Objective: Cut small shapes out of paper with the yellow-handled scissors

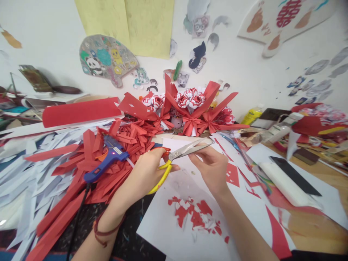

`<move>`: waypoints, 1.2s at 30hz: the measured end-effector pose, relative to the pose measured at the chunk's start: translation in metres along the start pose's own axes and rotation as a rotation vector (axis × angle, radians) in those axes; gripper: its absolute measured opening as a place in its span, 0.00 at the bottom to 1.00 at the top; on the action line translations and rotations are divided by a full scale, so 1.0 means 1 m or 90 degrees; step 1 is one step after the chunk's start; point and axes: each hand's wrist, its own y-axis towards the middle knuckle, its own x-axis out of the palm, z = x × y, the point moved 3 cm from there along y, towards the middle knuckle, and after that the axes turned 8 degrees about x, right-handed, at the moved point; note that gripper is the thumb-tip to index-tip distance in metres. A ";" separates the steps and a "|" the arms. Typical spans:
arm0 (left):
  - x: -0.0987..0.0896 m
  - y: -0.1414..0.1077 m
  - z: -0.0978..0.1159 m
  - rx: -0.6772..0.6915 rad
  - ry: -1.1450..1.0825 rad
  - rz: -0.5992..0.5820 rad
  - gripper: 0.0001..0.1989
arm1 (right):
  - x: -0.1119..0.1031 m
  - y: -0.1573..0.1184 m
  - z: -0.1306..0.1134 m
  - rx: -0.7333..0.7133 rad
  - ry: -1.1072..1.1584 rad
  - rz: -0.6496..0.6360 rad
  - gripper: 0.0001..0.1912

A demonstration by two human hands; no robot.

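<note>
My left hand [148,168] grips a pair of scissors [187,150] by their yellow and orange handles, with the blades pointing right and slightly parted. Close to the blade tips, the fingers of my right hand [213,166] are bent together in a pinch; whatever they hold is hidden or too small to name. Below both hands lies a white sheet of paper [157,224], scattered with small red and white paper scraps [194,214]. A red paper square with cut-out shapes [232,175] rests just right of my right hand.
A blue glue gun [108,163] lies on heaped folded red paper strips [127,134] at left, beside many white strips [35,163]. Red-and-white paper bouquets [190,99] stand along the wall. At right are a black phone [295,175] and a clear bottle [282,127].
</note>
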 end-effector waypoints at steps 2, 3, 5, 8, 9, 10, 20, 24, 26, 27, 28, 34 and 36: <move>0.001 0.000 0.000 0.006 -0.015 -0.005 0.17 | -0.001 0.001 0.000 0.006 -0.011 0.005 0.04; 0.001 0.001 0.000 0.009 -0.023 -0.002 0.17 | -0.001 0.001 0.000 0.015 -0.011 0.006 0.04; -0.001 0.001 0.001 0.010 -0.035 0.010 0.17 | -0.003 0.003 0.000 0.035 0.001 0.002 0.03; -0.005 0.001 0.004 0.009 -0.044 0.033 0.19 | -0.004 0.005 0.001 0.056 0.036 -0.014 0.04; -0.006 0.001 0.005 0.009 -0.045 0.040 0.19 | -0.004 0.006 0.002 0.060 0.043 -0.020 0.05; -0.007 0.001 0.006 0.010 -0.046 0.045 0.20 | -0.004 0.006 0.002 0.064 0.045 -0.027 0.05; -0.004 0.000 0.006 0.011 -0.033 0.021 0.18 | -0.002 0.003 -0.001 0.064 0.051 -0.037 0.06; -0.002 -0.001 0.006 0.070 -0.009 0.040 0.19 | -0.004 0.003 -0.001 0.041 0.041 -0.021 0.05; -0.001 -0.001 0.005 0.069 -0.006 0.035 0.18 | -0.004 0.003 0.000 0.037 0.045 -0.017 0.05; -0.001 -0.001 0.006 0.066 -0.007 0.034 0.17 | -0.004 0.003 0.000 0.037 0.047 -0.018 0.05; -0.002 -0.001 0.006 0.064 -0.009 0.036 0.16 | -0.004 0.004 0.000 0.036 0.049 -0.021 0.05; -0.004 -0.001 0.009 0.048 -0.028 0.050 0.17 | -0.003 0.004 -0.001 0.037 0.048 -0.046 0.04; -0.005 -0.001 0.009 0.043 -0.033 0.049 0.17 | -0.003 0.003 -0.001 0.038 0.047 -0.049 0.04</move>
